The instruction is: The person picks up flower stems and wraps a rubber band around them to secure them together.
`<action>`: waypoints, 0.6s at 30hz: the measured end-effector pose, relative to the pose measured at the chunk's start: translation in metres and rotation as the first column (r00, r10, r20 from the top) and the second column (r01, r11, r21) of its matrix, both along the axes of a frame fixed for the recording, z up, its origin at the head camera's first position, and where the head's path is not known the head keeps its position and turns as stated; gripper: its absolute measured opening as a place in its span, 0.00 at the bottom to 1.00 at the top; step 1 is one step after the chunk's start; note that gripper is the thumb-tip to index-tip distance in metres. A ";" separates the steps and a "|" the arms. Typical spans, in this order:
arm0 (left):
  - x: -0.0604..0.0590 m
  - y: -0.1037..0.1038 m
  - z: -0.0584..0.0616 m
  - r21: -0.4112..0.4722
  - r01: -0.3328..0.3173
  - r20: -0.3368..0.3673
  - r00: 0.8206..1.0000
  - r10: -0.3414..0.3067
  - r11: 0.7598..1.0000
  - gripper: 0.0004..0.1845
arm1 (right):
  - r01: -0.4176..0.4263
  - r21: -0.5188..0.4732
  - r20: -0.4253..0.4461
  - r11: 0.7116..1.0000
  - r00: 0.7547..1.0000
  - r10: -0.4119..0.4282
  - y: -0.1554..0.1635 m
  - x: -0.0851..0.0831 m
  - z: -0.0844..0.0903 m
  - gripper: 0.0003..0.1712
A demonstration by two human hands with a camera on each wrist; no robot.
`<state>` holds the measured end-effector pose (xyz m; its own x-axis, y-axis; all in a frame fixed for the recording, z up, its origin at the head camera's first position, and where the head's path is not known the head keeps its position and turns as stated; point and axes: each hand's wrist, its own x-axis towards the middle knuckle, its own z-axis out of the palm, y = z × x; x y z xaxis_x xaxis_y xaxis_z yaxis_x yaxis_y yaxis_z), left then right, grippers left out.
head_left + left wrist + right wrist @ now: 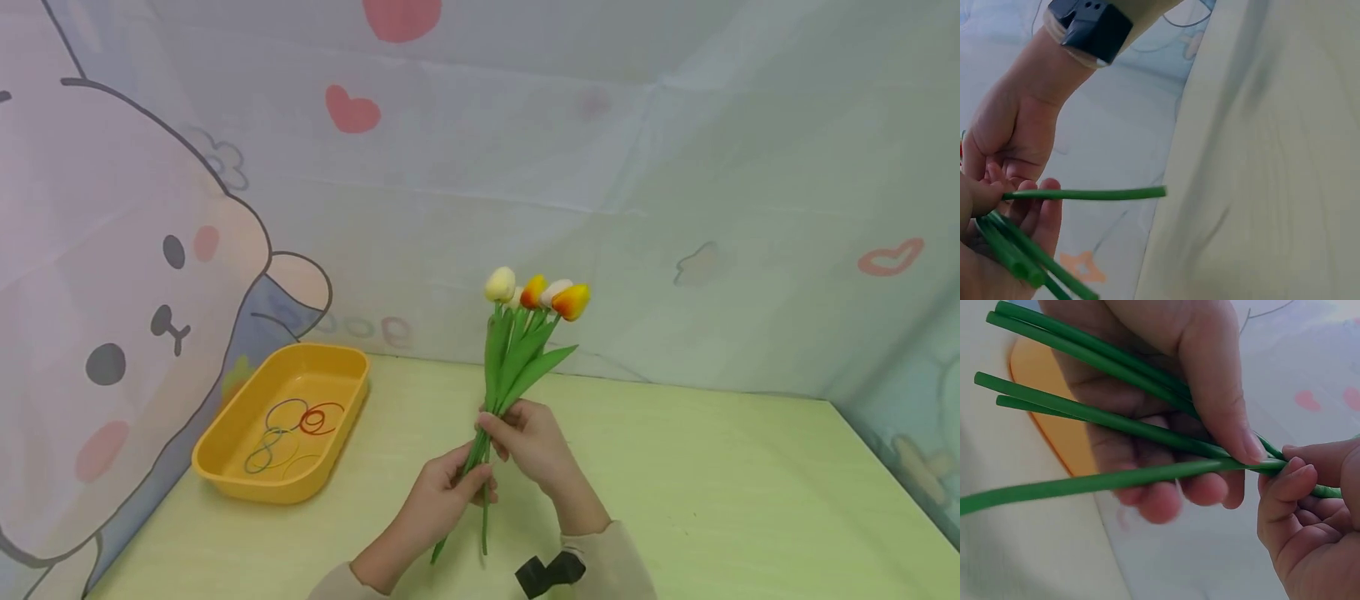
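A bunch of artificial tulips point(517, 358), with white, cream and orange-yellow heads, stands tilted above the table in the head view. My right hand point(536, 442) pinches the stems just under the leaves, between thumb and fingers. Lower down, my left hand point(442, 496) holds the same stems, its thumb laid over them. The right wrist view shows the green stems point(1085, 481) fanned across the left palm, with the left thumb point(1222, 412) pressing on them. In the left wrist view, one stem point(1104, 194) sticks out apart from the others. The flower heads are out of both wrist views.
At the left of the pale green table point(712, 492) stands a yellow tray point(206, 467). Several loose rubber bands point(288, 404) in blue, red, teal and yellow lie in it. A printed cloth point(465, 208) hangs behind the table. A black device point(551, 573) is strapped to the right wrist.
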<state>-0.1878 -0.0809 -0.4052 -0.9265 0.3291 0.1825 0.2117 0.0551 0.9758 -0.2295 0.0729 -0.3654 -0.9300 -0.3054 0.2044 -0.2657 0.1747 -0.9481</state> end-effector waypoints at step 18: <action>0.002 0.000 0.002 -0.033 0.108 -0.030 0.994 -0.109 0.994 0.20 | 0.040 -0.121 0.065 0.992 0.997 -0.033 0.014 -0.004 0.001 0.14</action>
